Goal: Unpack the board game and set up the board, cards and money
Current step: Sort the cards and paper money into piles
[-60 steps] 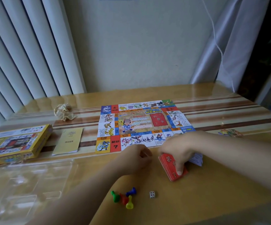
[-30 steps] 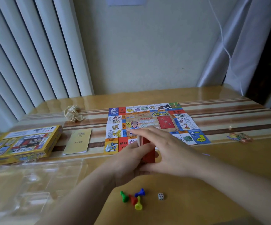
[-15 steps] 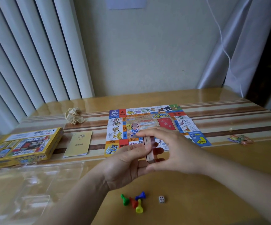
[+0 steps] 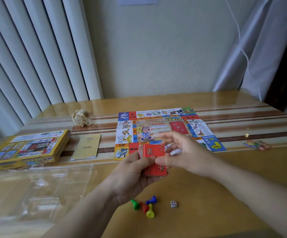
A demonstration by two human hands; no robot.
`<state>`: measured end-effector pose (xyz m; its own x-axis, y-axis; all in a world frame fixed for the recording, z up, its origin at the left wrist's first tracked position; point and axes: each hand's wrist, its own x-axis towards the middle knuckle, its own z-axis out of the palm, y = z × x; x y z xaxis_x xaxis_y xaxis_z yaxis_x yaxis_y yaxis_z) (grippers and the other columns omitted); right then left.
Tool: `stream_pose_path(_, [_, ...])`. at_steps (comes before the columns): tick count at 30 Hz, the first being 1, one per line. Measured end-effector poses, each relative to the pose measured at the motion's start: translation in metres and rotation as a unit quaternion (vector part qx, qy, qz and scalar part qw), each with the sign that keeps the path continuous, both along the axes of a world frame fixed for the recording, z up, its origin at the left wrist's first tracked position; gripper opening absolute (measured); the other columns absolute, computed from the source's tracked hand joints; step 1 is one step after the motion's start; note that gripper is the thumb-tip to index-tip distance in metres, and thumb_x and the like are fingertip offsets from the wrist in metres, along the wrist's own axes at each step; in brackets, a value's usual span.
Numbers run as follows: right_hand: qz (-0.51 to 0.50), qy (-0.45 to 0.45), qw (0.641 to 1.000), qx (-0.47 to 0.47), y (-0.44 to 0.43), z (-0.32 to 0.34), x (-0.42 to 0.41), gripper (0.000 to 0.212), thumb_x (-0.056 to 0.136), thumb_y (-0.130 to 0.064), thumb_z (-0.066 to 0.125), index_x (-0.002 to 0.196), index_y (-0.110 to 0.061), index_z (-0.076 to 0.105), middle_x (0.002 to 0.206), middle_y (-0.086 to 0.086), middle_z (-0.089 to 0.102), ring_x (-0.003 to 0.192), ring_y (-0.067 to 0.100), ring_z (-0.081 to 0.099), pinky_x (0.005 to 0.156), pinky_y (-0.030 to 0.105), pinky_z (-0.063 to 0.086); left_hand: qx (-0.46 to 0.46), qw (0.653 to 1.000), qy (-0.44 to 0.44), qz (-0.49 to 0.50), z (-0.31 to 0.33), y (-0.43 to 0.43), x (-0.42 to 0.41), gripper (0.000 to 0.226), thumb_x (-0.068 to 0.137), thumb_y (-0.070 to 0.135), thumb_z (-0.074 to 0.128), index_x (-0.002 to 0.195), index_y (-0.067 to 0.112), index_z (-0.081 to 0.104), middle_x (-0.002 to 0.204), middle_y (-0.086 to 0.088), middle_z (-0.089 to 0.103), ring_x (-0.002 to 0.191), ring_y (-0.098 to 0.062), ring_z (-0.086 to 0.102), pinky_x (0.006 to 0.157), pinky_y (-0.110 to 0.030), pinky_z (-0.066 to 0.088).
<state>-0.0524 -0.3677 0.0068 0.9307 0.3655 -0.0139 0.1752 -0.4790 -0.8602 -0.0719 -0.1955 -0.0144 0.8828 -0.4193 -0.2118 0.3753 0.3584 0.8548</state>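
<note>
Left hand (image 4: 132,176) gripped red card deck (image 4: 154,152), fingers curled round it, at game board's (image 4: 156,115) 6 o'clock edge. Right hand's (image 4: 190,155) thumb touched deck face; fingers spread loosely.

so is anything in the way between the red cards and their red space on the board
Nothing lies on the red card space of the board. Only the person's own right hand, beside the red card deck that the left hand grips, hangs over the board's near edge between them.

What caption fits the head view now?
Left hand grips red card deck, right hand touching it, in front of the laid-out board; pawns and die nearby.
</note>
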Motion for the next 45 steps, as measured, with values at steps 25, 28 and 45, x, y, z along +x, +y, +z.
stream_pose_path(25, [-0.126,0.219,0.938,0.238,0.000,-0.032,-0.008,0.019,0.086,-0.011,0.063,0.100,0.002,0.066,0.097,0.013,0.073,0.095,0.023,0.069,0.086,0.041,0.055,0.094,0.994,-0.020,0.059,-0.020,-0.004,-0.008,0.038,0.080,0.010,0.065,0.116,0.011,0.057,0.101,-0.008,0.073,0.095,-0.021,0.070,0.078,-0.031,0.058])
stream_pose_path(28, [-0.138,0.206,0.942,0.226,-0.001,-0.034,-0.008,0.020,0.087,-0.012,0.063,0.101,0.002,0.067,0.096,0.013,0.073,0.095,0.023,0.069,0.089,0.044,0.054,0.080,0.995,-0.019,0.051,-0.018,-0.004,-0.009,0.023,0.090,0.009,0.056,0.113,0.009,0.056,0.098,-0.008,0.074,0.092,-0.020,0.071,0.073,-0.028,0.058])
stream_pose_path(45, [-0.178,0.180,0.934,0.251,-0.004,-0.037,-0.013,0.014,0.087,-0.016,0.063,0.097,-0.008,0.068,0.090,0.008,0.075,0.089,0.020,0.071,0.086,0.042,0.055,0.077,0.991,-0.044,0.099,-0.021,-0.010,-0.007,0.024,0.086,0.003,0.060,0.108,0.012,0.056,0.094,-0.007,0.074,0.090,-0.019,0.071,0.072,-0.028,0.058])
